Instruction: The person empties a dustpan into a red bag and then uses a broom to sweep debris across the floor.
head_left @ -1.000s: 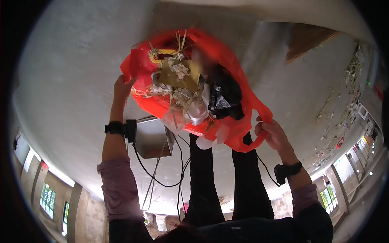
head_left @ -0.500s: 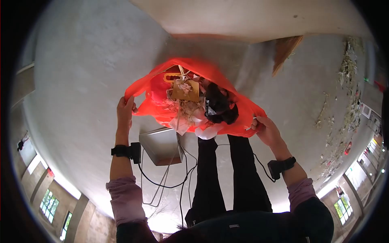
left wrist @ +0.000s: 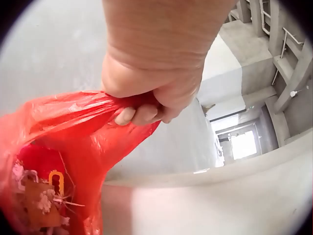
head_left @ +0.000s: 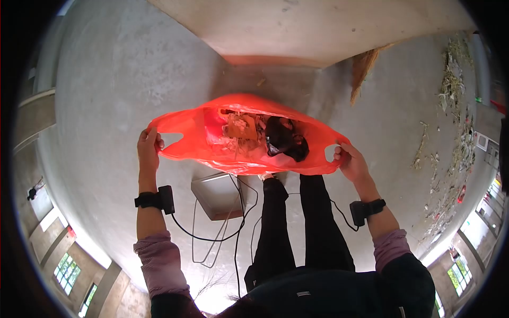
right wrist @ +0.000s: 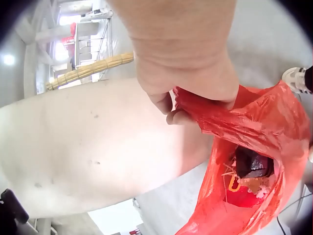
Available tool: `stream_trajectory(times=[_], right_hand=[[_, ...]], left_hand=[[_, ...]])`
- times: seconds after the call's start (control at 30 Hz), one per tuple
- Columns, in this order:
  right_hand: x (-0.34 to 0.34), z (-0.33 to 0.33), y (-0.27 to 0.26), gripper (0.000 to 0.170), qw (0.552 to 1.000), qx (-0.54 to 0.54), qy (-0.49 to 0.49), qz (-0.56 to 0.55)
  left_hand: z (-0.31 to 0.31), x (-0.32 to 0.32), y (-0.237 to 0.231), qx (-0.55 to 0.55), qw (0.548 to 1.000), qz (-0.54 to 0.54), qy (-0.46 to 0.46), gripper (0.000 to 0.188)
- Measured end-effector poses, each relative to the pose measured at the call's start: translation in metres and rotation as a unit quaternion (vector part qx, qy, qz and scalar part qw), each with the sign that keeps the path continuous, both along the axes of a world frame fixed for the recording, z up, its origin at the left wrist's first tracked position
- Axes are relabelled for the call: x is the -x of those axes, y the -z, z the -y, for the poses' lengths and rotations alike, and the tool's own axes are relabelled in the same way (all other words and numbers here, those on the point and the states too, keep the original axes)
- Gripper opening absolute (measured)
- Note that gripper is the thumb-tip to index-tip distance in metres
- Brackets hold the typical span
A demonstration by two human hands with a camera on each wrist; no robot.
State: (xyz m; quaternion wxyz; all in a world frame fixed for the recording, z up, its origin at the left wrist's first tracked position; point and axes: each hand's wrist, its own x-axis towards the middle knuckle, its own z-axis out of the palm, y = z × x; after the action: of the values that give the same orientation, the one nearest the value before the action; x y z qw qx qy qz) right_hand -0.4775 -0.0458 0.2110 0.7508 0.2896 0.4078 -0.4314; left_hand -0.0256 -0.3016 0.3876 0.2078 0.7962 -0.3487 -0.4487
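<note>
A red plastic carrier bag point(head_left: 318, 140) is stretched sideways in front of the legs, its mouth a long narrow opening. My left hand point(head_left: 149, 147) grips the handle loop at the bag's left end; in the left wrist view its fingers point(left wrist: 142, 115) curl round the bunched plastic. At the opposite end, my right hand point(head_left: 352, 163) holds the other handle, fingers bent over the red film in the right wrist view. Inside lie a crumpled black plastic bag point(head_left: 283, 139), a brown flat piece point(head_left: 240, 127), straw, and something with a yellow handle point(left wrist: 56, 181).
A grey metal dustpan point(head_left: 214, 197) with a wire handle lies on the floor left of the legs. Beyond the bag stands a pale block-like surface point(head_left: 302, 29), with a straw broom point(head_left: 362, 77) beside it. Straw litter point(head_left: 450, 100) is strewn at right. Cables run from both wrists.
The bag's mouth has gone from wide and round to long and narrow, with the handles drawn apart and upright. My left hand sits lower in the head view; the right hand slightly higher.
</note>
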Motion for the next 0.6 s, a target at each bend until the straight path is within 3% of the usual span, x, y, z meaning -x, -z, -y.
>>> stream_trajectory(times=[0.1,0.13,0.17,0.23,0.27,0.4,0.47,0.53,0.6], right_hand=[[-0.008,0.000,0.013,0.024,0.998,0.033,-0.037,-0.024],[-0.006,0.000,0.016,0.027,0.997,0.018,-0.068,-0.034],[-0.003,0.000,0.019,0.029,0.994,0.003,-0.098,-0.044],[0.002,-0.004,0.025,0.032,0.989,-0.009,-0.131,-0.069],[0.006,-0.009,0.029,0.034,0.982,-0.021,-0.162,-0.094],[0.025,-0.051,0.033,0.034,0.977,-0.033,-0.189,-0.088],[0.035,-0.079,0.026,0.033,0.961,-0.058,-0.245,-0.116],[0.054,-0.111,0.023,0.033,0.952,-0.073,-0.265,-0.132],[0.067,-0.127,0.018,0.032,0.943,-0.088,-0.281,-0.153]], left_hand=[[-0.011,-0.016,0.015,-0.047,0.995,0.081,0.017,0.023],[-0.016,-0.015,0.019,-0.072,0.991,0.109,0.027,0.034],[-0.022,-0.015,0.022,-0.072,0.991,0.108,0.024,0.034],[-0.036,-0.009,0.028,-0.057,0.971,0.228,0.055,0.043],[-0.044,-0.022,0.031,-0.045,0.973,0.215,0.071,0.051],[-0.097,-0.060,0.011,-0.009,0.977,0.214,0.018,0.055],[-0.126,-0.089,-0.015,-0.075,0.957,0.280,0.023,0.057],[-0.168,-0.134,-0.028,-0.063,0.954,0.291,0.042,0.052],[-0.199,-0.150,-0.050,-0.147,0.936,0.316,0.059,0.043]])
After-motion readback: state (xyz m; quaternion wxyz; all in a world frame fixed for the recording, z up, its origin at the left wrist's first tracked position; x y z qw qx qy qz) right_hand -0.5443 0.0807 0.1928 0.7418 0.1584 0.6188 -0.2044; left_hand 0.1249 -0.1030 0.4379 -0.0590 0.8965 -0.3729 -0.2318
